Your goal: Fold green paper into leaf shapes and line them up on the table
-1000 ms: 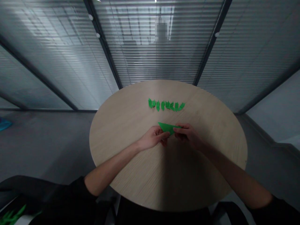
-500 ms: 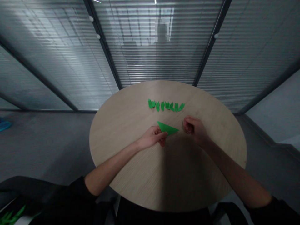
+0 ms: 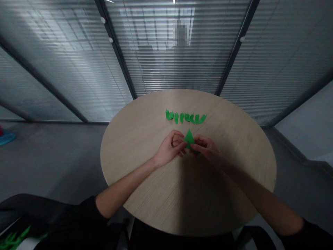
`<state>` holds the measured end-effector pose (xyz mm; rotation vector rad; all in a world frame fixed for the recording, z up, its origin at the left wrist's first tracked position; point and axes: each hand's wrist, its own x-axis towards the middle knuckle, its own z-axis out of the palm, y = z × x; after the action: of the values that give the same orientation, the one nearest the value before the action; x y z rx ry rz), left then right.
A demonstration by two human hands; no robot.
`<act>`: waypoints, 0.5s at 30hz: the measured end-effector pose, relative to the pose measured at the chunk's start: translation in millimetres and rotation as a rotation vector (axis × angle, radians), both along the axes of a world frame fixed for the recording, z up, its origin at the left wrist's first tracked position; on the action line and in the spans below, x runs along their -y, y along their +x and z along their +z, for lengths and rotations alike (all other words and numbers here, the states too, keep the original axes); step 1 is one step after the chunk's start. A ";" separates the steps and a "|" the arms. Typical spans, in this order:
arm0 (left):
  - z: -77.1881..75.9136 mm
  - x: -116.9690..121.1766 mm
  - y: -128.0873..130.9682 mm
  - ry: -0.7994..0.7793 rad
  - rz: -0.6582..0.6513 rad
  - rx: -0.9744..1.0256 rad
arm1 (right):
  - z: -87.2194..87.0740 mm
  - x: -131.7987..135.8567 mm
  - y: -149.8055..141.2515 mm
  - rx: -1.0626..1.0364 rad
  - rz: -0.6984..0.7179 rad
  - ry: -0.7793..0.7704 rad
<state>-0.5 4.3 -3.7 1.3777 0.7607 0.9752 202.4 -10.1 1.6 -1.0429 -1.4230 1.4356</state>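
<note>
A green triangle of folded paper [image 3: 189,137] is held between both hands over the middle of the table, one corner pointing away from me. My left hand [image 3: 173,146] pinches its left side, thumb on top. From the right, my right hand [image 3: 206,146] grips the other side with thumb and fingers, which cover the lower edges of the paper. Just beyond the hands lies a row of several small green folded paper pieces [image 3: 187,117], apart from both hands.
The round wooden table [image 3: 145,194] has a curved edge all round. Behind it stands a glass partition with blinds [image 3: 174,69]. A blue object [image 3: 7,138] lies on the floor at far left, and green leaves [image 3: 15,239] show at the lower left corner.
My right hand has moved left and taken hold of the green paper. The paper has turned, so a corner now points away from me, and it looks narrower.
</note>
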 end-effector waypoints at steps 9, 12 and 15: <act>3.6 2.6 -0.6 0.126 0.024 -0.076 | 0.6 1.2 -4.0 -0.049 0.008 -0.034; 5.2 4.0 -0.1 0.099 0.016 -0.063 | -0.7 0.4 -3.4 -0.042 0.006 -0.044; 6.7 4.9 0.7 0.112 0.017 -0.066 | -1.2 -0.3 -2.8 -0.030 0.003 -0.041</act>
<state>0.2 -0.6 2.9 1.5089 0.7782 1.0023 199.6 -9.8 0.4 -1.0408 -1.3792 1.4819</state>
